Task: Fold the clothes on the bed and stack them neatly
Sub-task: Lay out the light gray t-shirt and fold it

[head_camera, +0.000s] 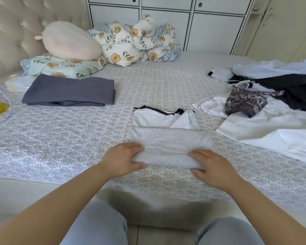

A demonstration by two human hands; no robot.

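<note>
- Hands, two, low in the middle of the frame: the left hand (124, 159) grips the left end of a grey garment (168, 147), fingers curled over its top and thumb under its near edge; the right hand (213, 167) grips the right end the same way.
- One grey garment, partly folded, lies centre frame on the bed (78, 138); its near part is doubled up over the rest, and black trim shows along its far edge.
- One folded dark grey garment (69, 91) lies flat at left of centre, well apart from the hands.
- One loose pile of unfolded clothes (272, 106) sprawls at the right edge: white, pale blue and black pieces, with one dark patterned piece (244, 101) on top.
- One pink pillow (69, 41) rests on one floral pillow (60, 67) in the upper left.
- One bundled floral quilt (136, 41) sits at upper centre against white cupboards (210, 23).
</note>
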